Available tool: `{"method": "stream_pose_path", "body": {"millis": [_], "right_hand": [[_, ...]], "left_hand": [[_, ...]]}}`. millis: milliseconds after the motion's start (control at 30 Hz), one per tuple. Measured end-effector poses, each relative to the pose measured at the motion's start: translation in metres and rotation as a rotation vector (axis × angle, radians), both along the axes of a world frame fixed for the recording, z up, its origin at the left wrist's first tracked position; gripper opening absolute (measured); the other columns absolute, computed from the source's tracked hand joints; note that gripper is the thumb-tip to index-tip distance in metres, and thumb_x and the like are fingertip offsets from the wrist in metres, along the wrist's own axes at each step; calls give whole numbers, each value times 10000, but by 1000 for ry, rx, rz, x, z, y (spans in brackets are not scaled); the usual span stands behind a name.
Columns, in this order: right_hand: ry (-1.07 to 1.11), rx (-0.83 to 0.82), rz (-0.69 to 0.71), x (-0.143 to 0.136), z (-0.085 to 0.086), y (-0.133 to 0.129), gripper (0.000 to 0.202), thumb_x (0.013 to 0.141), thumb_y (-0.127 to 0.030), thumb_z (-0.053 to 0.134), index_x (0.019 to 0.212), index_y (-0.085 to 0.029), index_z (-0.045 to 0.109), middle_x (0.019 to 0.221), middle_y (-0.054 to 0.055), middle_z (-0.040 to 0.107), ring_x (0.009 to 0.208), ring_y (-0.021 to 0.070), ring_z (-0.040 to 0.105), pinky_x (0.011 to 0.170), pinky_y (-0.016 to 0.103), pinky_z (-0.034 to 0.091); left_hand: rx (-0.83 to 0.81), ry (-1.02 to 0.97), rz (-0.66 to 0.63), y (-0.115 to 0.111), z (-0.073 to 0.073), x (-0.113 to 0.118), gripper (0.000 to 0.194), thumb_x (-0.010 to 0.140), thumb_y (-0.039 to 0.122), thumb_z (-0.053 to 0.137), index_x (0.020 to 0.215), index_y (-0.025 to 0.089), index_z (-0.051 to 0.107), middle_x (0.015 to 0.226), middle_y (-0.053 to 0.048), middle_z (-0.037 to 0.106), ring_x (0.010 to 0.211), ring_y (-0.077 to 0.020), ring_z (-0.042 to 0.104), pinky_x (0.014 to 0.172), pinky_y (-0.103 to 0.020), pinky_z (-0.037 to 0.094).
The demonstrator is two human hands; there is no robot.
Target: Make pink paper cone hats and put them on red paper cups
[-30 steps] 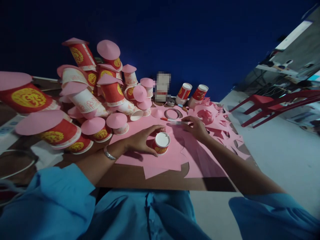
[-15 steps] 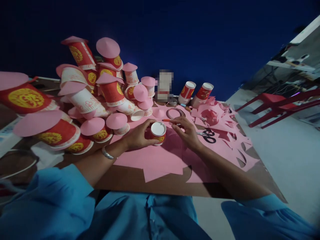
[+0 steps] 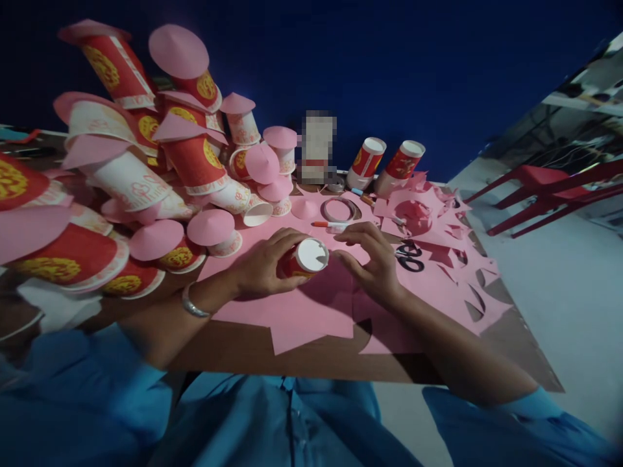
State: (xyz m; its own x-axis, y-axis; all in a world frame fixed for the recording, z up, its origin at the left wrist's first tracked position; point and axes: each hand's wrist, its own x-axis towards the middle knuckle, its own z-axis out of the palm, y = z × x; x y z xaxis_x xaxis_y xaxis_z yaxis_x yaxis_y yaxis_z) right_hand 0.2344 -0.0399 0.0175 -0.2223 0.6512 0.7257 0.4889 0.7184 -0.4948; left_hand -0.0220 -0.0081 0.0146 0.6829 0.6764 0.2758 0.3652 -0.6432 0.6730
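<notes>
Capped cups: a crowded pile [image 3: 131, 181] at the far left, red ones and white ones, many wearing pink paper cones, some leaning on others.
Bracelet: a silver band [image 3: 193, 303] around the left wrist, below a blue sleeve.
Left hand: the left hand [image 3: 263, 266] is clamped on a red cup, fingers on the far side and thumb on the near side.
Red cup: the held cup [image 3: 311, 255] is over the pink sheet [image 3: 292, 318] at mid-tabletop [image 3: 219, 353], tilted, white round end up; whether its lower end touches the sheet I cannot tell.
Marker: a white marker [image 3: 335, 226] with an orange end lies beyond the red cup, near a dark ring [image 3: 361, 213].
Right hand: the right hand [image 3: 367, 263] has thumb and fingers apart, curved toward the red cup, just beside it.
Back pair: two red-and-white cups [image 3: 367, 162] stand by the blue wall [image 3: 413, 71].
Scissors: black handles [image 3: 409, 257] just right of the right hand.
Scraps: cut pink paper [image 3: 450, 241] heaped along the right side.
Chair: red [image 3: 540, 178], on the pale floor [image 3: 564, 279].
</notes>
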Motion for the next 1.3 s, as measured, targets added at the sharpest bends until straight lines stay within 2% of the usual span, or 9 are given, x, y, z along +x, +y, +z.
{"method": "stream_pose_path", "body": {"millis": [167,333,500,667,833,900,1067,1133,1300], "right_hand": [[30,-104,3,-4,2,-4,150,963,-359,735,1067,-252,721,1018,79,721,954,238,683,814,420,610],[46,-131,29,-5,3,-6,151,955,-346,746,1048,-240,693,1000,75,726,938,230,679,777,400,600],[60,-140,29,-7,0,-6,140,948,-317,747,1025,-230,669,980,67,719,909,217,680,745,372,591],[110,-222,41,-11,-5,-9,189,941,-302,749,1070,-222,636,871,14,725,761,156,687,689,306,594],[146,-311,107,-12,-10,-13,318,962,-329,730,1213,-216,571,879,20,772,763,153,746,689,280,622],[98,-258,120,-11,-9,-12,278,987,-275,691,1234,-218,578,899,31,778,777,156,754,693,280,625],[-132,71,50,-3,-4,-6,274,995,-162,629,1249,-253,672,1017,83,740,905,203,738,759,350,635],[-195,129,32,0,-3,-5,314,989,-185,649,1287,-274,688,1032,84,706,892,203,720,749,349,627],[-330,213,36,5,-3,-4,357,984,-176,662,1312,-315,693,992,55,683,837,176,676,670,300,577]], "left_hand": [[136,23,-35,-4,1,3,657,836,293,764,1419,262,462,1365,-108,586,1296,-303,551,1093,-511,521],[223,38,-32,-6,2,4,692,836,273,743,1458,267,439,1360,-125,581,1287,-327,553,1076,-541,525],[240,75,-35,-6,-5,3,810,805,287,738,1533,275,384,1441,-138,530,1320,-342,527,1088,-538,529],[233,68,-43,-5,-9,4,847,837,344,756,1570,287,336,1482,-142,510,1361,-351,505,1124,-562,508],[136,-12,53,-3,-7,7,836,790,494,849,1486,286,434,1437,-141,520,1361,-349,525,1163,-567,488],[65,-52,102,-2,-7,7,814,779,450,863,1458,288,445,1418,-126,541,1346,-333,553,1159,-544,497],[-82,-101,101,-1,-7,2,757,808,356,830,1442,267,428,1436,-112,588,1309,-304,617,1122,-469,520],[-88,-69,63,-1,-5,0,681,813,286,793,1409,256,464,1420,-106,606,1283,-297,630,1111,-463,518],[-81,-38,12,-1,1,-1,679,782,217,748,1401,252,471,1389,-95,614,1269,-288,623,1076,-437,523]]}}
